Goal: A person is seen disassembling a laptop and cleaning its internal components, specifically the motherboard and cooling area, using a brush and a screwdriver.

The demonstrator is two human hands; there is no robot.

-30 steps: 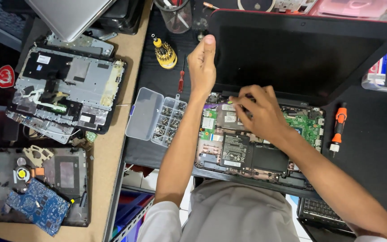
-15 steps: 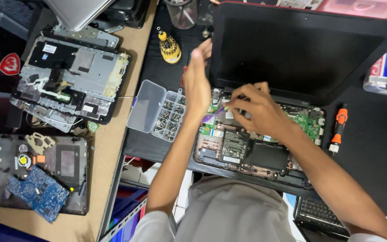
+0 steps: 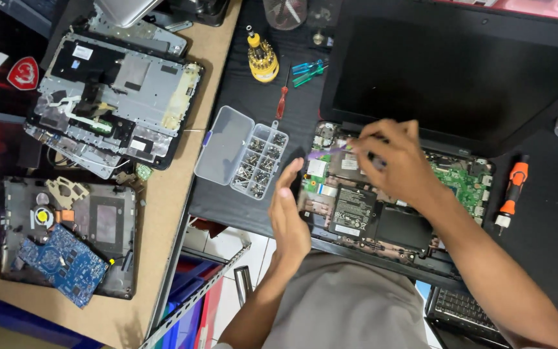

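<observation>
1. Two hands are ours. Our left hand [image 3: 290, 210] is flat and spread, holding nothing, edge-on at the left side of the opened laptop base [image 3: 389, 213].
2. Our right hand [image 3: 395, 158] hovers over the exposed board, fingers pinched on a thin purple-handled tool [image 3: 327, 153] pointing left.
3. Laptop base: on the black mat [image 3: 253, 194] at the bench [image 3: 156, 220] edge, just before us, green circuit board [image 3: 463, 184] at right, dark screen [image 3: 460, 77] tilted back.
4. Clear screw box [image 3: 240, 152], lid open, just left of our left hand.
5. Yellow bit holder [image 3: 262, 59], red screwdriver [image 3: 281, 103], orange screwdriver [image 3: 513, 190].
6. Two stripped laptop shells [image 3: 108, 103] lie left.
</observation>
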